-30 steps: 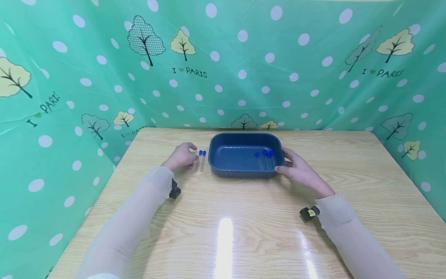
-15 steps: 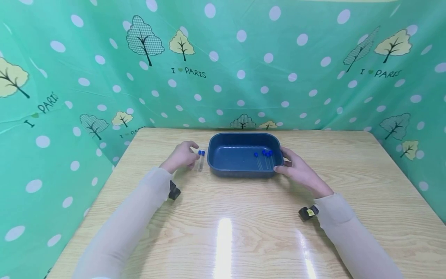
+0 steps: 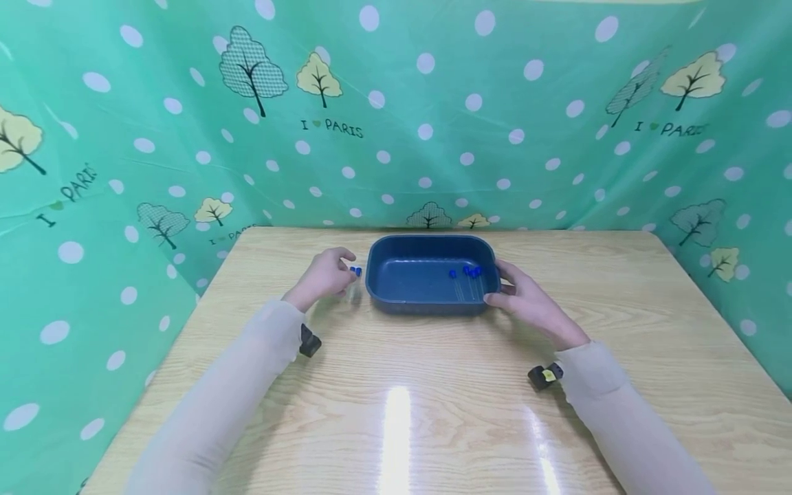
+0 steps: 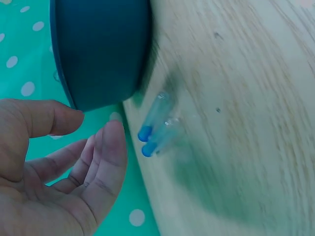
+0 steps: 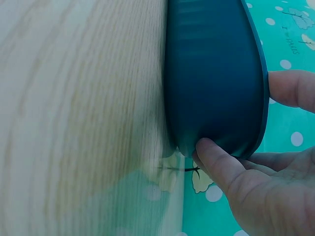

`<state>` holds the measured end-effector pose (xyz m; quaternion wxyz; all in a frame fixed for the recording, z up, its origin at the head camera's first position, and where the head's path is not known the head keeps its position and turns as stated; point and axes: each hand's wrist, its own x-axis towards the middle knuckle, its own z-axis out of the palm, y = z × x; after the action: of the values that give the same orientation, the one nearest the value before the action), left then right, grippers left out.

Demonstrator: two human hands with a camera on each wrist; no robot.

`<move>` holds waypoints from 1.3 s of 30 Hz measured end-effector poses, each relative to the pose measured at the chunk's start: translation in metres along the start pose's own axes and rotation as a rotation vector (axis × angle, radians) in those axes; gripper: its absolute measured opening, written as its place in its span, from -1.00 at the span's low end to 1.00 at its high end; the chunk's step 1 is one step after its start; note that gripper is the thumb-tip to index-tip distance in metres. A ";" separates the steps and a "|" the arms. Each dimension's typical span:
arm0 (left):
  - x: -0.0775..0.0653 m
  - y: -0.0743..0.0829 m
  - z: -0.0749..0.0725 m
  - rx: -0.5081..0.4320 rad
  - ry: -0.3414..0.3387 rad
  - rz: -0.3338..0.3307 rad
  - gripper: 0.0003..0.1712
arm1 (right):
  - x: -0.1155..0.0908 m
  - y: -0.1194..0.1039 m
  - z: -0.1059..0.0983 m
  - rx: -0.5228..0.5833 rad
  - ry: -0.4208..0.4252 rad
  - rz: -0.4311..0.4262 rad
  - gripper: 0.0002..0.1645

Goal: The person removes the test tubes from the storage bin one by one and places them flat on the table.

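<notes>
Two clear test tubes (image 4: 155, 116) with blue caps lie side by side on the table, left of a dark blue plastic basin (image 3: 433, 310). My left hand (image 3: 326, 276) hovers over them, fingers loosely bent and apart from the thumb. In the left wrist view nothing is between thumb and fingers, and the fingertips (image 4: 116, 129) are close beside the blue caps. At the basin's right end, my right hand (image 3: 527, 299) grips the wall, one digit at the rim and others against the outer side (image 5: 211, 98). Several capped tubes (image 3: 473, 282) lie inside the basin's right part.
The wooden table (image 3: 458, 399) ends at the back against a green dotted curtain (image 3: 433, 165), which also hangs along the left. A black camera (image 3: 309, 341) is strapped at the left wrist, another camera (image 3: 544, 376) at the right. Bright reflections streak the table's front.
My left hand has shifted slightly right, so its fingers now cover more of the two tubes. The right hand keeps its grip on the basin. The head view has drifted slightly.
</notes>
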<state>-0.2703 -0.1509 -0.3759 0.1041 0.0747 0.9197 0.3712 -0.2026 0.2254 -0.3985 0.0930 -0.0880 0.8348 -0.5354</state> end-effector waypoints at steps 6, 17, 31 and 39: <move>-0.003 0.007 -0.001 0.033 0.032 0.063 -0.52 | 0.000 -0.002 0.003 0.029 -0.009 -0.007 -0.01; -0.003 0.029 -0.001 0.068 0.082 0.164 -0.53 | -0.001 -0.001 0.002 0.007 0.000 0.007 0.01; -0.008 0.054 0.008 0.069 0.058 0.202 -0.52 | -0.001 0.000 0.002 0.016 -0.001 0.007 0.00; -0.009 0.061 0.017 0.065 0.030 0.208 -0.53 | -0.003 -0.003 0.002 0.014 -0.002 0.000 0.01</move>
<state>-0.2533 -0.0977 -0.3440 0.0487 0.1675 0.9199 0.3512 -0.1990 0.2227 -0.3962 0.0945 -0.0879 0.8308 -0.5413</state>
